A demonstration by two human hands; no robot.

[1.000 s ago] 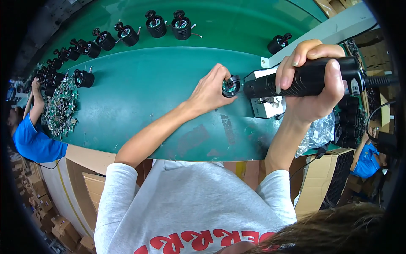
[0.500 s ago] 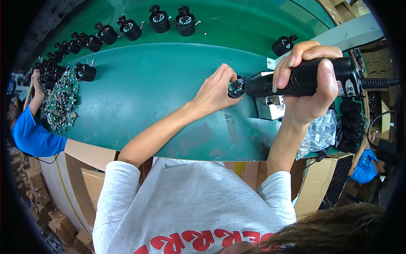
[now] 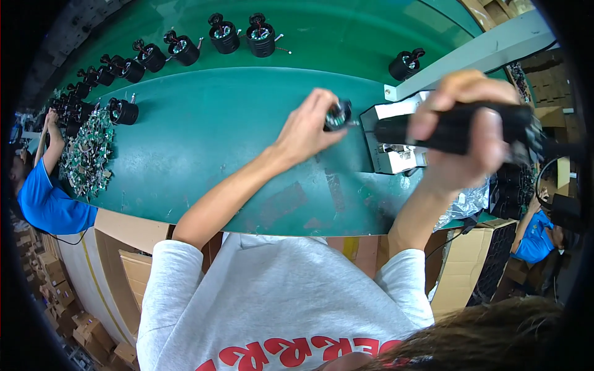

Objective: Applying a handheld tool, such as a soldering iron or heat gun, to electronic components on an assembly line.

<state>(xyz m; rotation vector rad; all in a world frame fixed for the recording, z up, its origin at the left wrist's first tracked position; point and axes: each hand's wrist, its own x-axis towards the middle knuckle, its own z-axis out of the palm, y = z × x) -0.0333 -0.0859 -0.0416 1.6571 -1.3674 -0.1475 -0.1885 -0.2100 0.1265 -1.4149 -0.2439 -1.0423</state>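
Observation:
My left hand (image 3: pixel 309 123) is closed around a small black cylindrical housing (image 3: pixel 338 116), tilted so its open end with a green circuit board faces right. In my right hand (image 3: pixel 467 133), blurred by motion, is a black electric screwdriver (image 3: pixel 455 127), lying sideways with its tip toward the housing. A short gap separates the tip from the housing. Beneath the screwdriver stands a black and white box (image 3: pixel 390 162) with small metal pieces in it, partly hidden by the tool and hand.
Several black housings with wires (image 3: pixel 261 40) line the far side of the green table (image 3: pixel 216 123). A pile of circuit boards (image 3: pixel 90 151) lies left, beside a co-worker in blue (image 3: pixel 52 195). A clear plastic bag (image 3: pixel 464 207) lies right, below a grey metal beam (image 3: pixel 476 52).
The screwdriver has drawn back to the right, away from the housing. My left hand has shifted slightly left and turned the housing. More of the box shows.

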